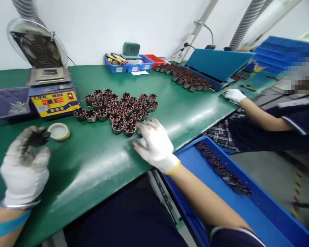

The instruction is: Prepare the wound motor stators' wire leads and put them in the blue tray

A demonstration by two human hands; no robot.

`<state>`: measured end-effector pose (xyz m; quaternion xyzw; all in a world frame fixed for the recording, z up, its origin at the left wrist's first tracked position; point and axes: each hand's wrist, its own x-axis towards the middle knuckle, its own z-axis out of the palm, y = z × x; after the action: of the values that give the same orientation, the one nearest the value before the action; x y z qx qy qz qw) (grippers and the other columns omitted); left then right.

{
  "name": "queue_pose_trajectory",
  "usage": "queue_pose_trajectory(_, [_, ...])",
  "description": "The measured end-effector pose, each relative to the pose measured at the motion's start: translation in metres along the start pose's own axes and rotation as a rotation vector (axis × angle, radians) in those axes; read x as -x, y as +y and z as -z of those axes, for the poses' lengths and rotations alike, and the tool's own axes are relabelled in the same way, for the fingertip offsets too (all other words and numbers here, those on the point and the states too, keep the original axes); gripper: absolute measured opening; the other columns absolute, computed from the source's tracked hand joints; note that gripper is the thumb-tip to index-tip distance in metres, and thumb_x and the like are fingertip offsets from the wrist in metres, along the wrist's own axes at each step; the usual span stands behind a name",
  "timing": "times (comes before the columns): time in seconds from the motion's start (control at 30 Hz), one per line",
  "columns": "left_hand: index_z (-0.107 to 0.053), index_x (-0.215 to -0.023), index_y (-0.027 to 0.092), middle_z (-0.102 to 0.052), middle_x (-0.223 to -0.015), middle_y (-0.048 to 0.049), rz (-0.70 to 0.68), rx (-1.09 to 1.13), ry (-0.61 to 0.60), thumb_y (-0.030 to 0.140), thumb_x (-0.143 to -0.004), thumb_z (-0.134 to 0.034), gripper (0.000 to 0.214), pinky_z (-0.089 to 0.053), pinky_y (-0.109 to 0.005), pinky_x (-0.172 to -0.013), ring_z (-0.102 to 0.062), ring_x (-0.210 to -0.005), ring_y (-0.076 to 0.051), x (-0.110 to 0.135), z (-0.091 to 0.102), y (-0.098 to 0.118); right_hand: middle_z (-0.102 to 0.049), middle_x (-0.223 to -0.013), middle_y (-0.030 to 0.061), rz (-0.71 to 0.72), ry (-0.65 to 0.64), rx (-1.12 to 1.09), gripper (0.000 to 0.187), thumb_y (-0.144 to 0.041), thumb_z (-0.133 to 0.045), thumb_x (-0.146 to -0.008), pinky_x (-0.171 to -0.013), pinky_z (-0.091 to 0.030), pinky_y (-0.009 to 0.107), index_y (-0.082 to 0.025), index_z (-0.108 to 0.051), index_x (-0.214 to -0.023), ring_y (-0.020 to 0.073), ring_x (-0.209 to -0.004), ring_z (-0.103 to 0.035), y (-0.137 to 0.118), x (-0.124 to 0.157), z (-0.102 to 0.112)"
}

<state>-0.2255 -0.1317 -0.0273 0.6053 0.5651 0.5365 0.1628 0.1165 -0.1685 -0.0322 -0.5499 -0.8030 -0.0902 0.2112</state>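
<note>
My left hand, in a white glove with blackened fingertips, hovers over the left of the green bench. Its fingers bend loosely, the thumb stands apart, and nothing shows between them. Beside those fingertips sits a small round white dish. My right hand, also gloved and slightly blurred, is at the near edge of a cluster of motor stators with copper windings in metal rings. Thumb and fingers are apart there, with no part between them. Closest to its fingertips is one stator; whether they touch it I cannot tell.
A yellow-and-blue solder pot unit with a fan above stands back left, by a purple bin. Blue bins hold pens. More stators lie back right; several line a blue tray. A co-worker's gloved hand rests at right.
</note>
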Motion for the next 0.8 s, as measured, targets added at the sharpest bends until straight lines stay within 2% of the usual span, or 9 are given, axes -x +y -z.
queue_pose_trajectory(0.1, [-0.059,-0.132,0.018,-0.068,-0.131,-0.0091,0.075,0.114,-0.013,0.029,-0.078,-0.071,0.057,-0.048,-0.046,-0.112,-0.068,-0.115,-0.026,0.005,-0.002,-0.003,-0.070,-0.114,0.0148,-0.022,-0.109,0.166,0.055,-0.026,-0.058,-0.085,-0.116,-0.027,0.059,-0.011,-0.055,-0.138,0.0334,-0.117,-0.056,-0.020,-0.043,-0.013])
queue_pose_trajectory(0.2, [-0.064,-0.125,0.015,-0.071,-0.126,-0.0093,0.138,0.136,-0.046,0.027,-0.077,-0.071,0.050,-0.050,-0.045,-0.110,-0.069,-0.112,-0.025,0.007,-0.002,0.001,-0.072,-0.107,0.0126,-0.093,-0.079,0.186,0.047,-0.022,-0.054,-0.089,-0.119,-0.020,0.059,-0.013,-0.060,-0.135,0.0305,-0.114,-0.058,-0.027,-0.046,-0.024])
queue_pose_trajectory(0.3, [-0.071,-0.106,0.015,-0.077,-0.106,-0.0072,0.241,0.151,-0.157,0.035,-0.079,-0.070,0.033,-0.059,-0.037,-0.091,-0.072,-0.091,-0.021,0.009,0.000,0.010,-0.072,-0.105,0.0111,-0.196,-0.046,0.054,0.047,-0.023,-0.059,-0.085,-0.116,-0.027,0.058,-0.016,-0.062,-0.131,0.0309,-0.110,-0.060,-0.033,-0.039,-0.022])
queue_pose_trajectory(0.4, [-0.068,-0.101,0.014,-0.076,-0.087,-0.0096,0.532,0.307,-0.509,0.056,-0.083,-0.063,0.047,-0.052,-0.027,-0.049,-0.066,-0.058,-0.017,0.015,-0.003,0.018,-0.072,-0.104,0.0085,-0.297,-0.039,-0.335,0.048,-0.024,-0.062,-0.082,-0.102,-0.047,0.051,-0.021,-0.061,-0.130,0.0289,-0.103,-0.064,-0.053,-0.036,-0.011])
queue_pose_trajectory(0.47, [-0.064,-0.108,0.014,-0.073,-0.081,-0.0110,0.759,0.535,-0.817,0.072,-0.083,-0.054,0.064,-0.041,-0.024,-0.038,-0.063,-0.051,-0.018,0.020,-0.008,0.021,-0.072,-0.102,0.0061,-0.300,-0.121,-0.695,0.052,-0.026,-0.066,-0.081,-0.086,-0.055,0.042,-0.023,-0.058,-0.132,0.0246,-0.094,-0.068,-0.073,-0.039,-0.007])
queue_pose_trajectory(0.53, [-0.063,-0.106,0.014,-0.068,-0.067,-0.0079,0.899,0.777,-0.998,0.079,-0.080,-0.052,0.072,-0.037,-0.022,-0.037,-0.061,-0.048,-0.017,0.024,-0.013,0.022,-0.073,-0.097,0.0044,-0.238,-0.227,-0.959,0.054,-0.027,-0.070,-0.080,-0.073,-0.056,0.034,-0.022,-0.057,-0.132,0.0212,-0.085,-0.069,-0.092,-0.047,-0.008])
queue_pose_trajectory(0.63, [-0.061,-0.092,0.015,-0.055,-0.053,0.0012,0.914,0.961,-0.870,0.074,-0.077,-0.064,0.061,-0.032,-0.019,-0.035,-0.051,-0.040,-0.011,0.027,-0.017,0.022,-0.072,-0.103,0.0061,-0.042,-0.085,-0.996,0.043,-0.028,-0.071,-0.083,-0.083,-0.056,0.038,-0.022,-0.061,-0.125,0.0240,-0.099,-0.069,-0.110,-0.065,-0.016])
queue_pose_trajectory(0.73, [-0.058,-0.091,0.017,-0.057,-0.062,0.0031,0.849,0.979,-0.632,0.067,-0.074,-0.073,0.054,-0.035,-0.017,-0.037,-0.050,-0.043,-0.008,0.024,-0.016,0.021,-0.070,-0.104,0.0070,0.217,0.229,-0.743,0.029,-0.030,-0.074,-0.084,-0.107,-0.043,0.056,-0.023,-0.065,-0.110,0.0297,-0.113,-0.062,-0.116,-0.084,-0.021])
queue_pose_trajectory(0.8, [-0.058,-0.090,0.017,-0.058,-0.067,0.0026,0.814,0.979,-0.567,0.065,-0.074,-0.075,0.053,-0.036,-0.017,-0.037,-0.051,-0.044,-0.008,0.021,-0.015,0.020,-0.070,-0.095,0.0043,0.343,0.294,-0.581,0.019,-0.025,-0.071,-0.086,-0.110,-0.037,0.060,-0.024,-0.066,-0.103,0.0286,-0.107,-0.064,-0.116,-0.093,-0.020])
